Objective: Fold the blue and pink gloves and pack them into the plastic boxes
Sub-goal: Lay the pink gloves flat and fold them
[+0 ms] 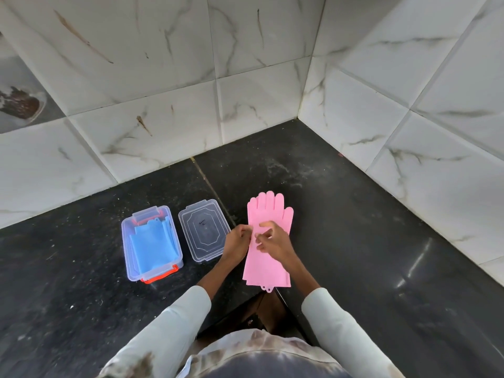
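Observation:
The pink gloves (268,211) lie flat and stacked on the black counter, fingers pointing away from me. My left hand (236,242) pinches their left edge near the middle. My right hand (272,240) rests on top of them with its fingers curled against the rubber. To the left stands a clear plastic box (151,242) with orange latches, and the folded blue gloves (152,244) lie inside it. Its clear lid (204,230) lies flat between the box and the pink gloves.
The black stone counter (354,241) meets white marble-tiled walls (163,118) behind and to the right, forming a corner. A counter edge and gap (267,309) sit just below the gloves' cuffs. Crumbs dot the counter at left.

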